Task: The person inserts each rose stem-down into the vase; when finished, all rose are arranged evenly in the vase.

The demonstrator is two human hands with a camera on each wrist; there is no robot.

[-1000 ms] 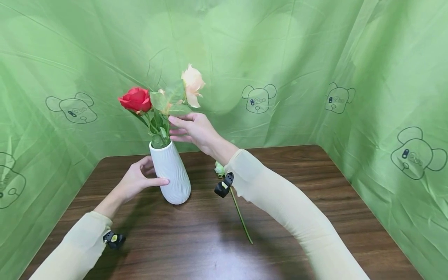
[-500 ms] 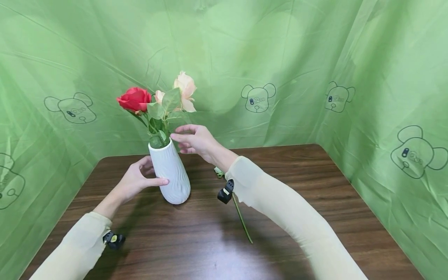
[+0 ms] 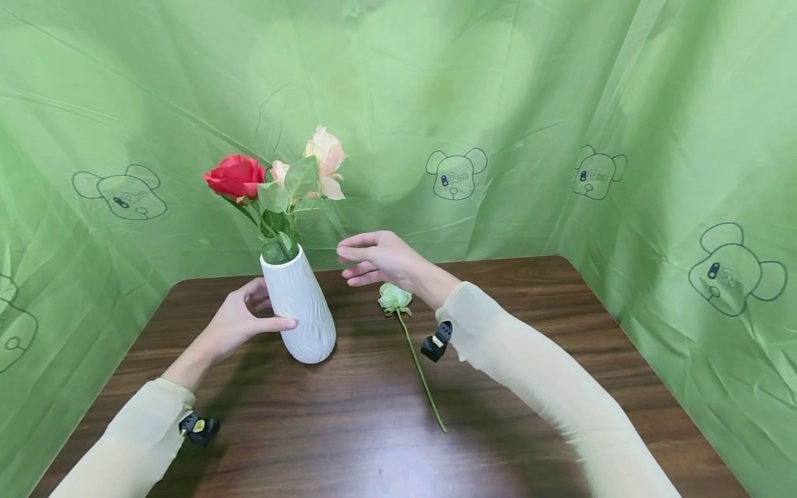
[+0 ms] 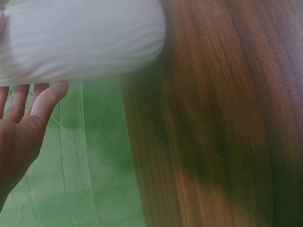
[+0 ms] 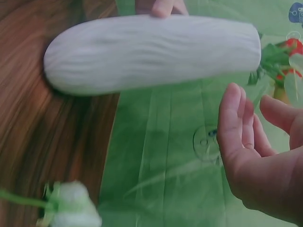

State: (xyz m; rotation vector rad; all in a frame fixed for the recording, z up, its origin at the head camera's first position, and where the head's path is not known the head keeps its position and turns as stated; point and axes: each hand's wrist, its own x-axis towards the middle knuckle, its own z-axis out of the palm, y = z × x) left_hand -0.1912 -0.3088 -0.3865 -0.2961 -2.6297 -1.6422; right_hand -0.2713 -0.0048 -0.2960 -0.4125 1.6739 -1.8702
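the white ribbed vase (image 3: 299, 308) stands upright on the brown wooden table (image 3: 529, 387), toward the far left corner. it holds a red rose (image 3: 235, 176), a peach rose (image 3: 326, 156) and a smaller pale bud (image 3: 279, 170), with green leaves (image 3: 286, 190) gathered above the mouth. the stems enter the neck together; the inside of the vase is not visible.

the left hand (image 3: 239, 319) is wrapped around the left side of the vase, thumb across the front, fingers curled behind it. the left wrist view shows the fingertips (image 4: 49, 97) touching the vase wall (image 4: 80, 40).

the right hand (image 3: 380, 257) hangs in the air just right of the vase mouth, fingers extended and loosely apart, gripping nothing and clear of the leaves. in the right wrist view the palm (image 5: 255, 156) faces the vase (image 5: 151, 52) without contact.

a pale green rose (image 3: 395, 297) lies on the table right of the vase, its stem (image 3: 423, 377) running toward the near edge.

the green backdrop (image 3: 560, 104) carries outline bear-head prints (image 3: 456, 173); no legible text appears on them.
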